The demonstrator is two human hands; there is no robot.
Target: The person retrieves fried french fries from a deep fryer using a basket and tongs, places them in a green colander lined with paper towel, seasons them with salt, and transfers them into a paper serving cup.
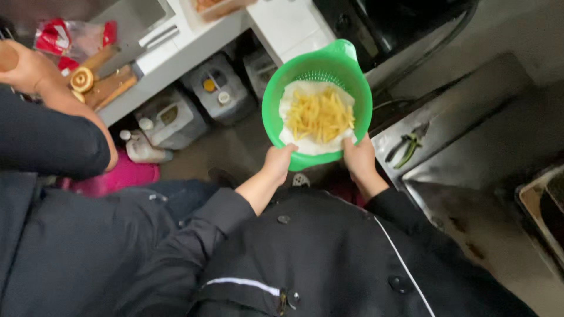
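I hold a round green plastic colander (pixel 358 88) in front of me with both hands. My left hand (pixel 278 162) grips its near rim on the left, and my right hand (pixel 359 158) grips the near rim on the right. Inside lies a white paper lining (pixel 289 100) with a pile of pale yellow potato sticks (pixel 320 114) on it. The colander hangs over the floor, between a white counter and a steel worktop.
Another person in dark clothing stands at my left, their arm (pixel 41 132) raised. Wooden tools (pixel 100 79) lie on the white counter (pixel 170 56). Plastic jugs (pixel 194 105) sit below it. A steel worktop (pixel 470 135) with green-handled pliers (pixel 409 147) is at right.
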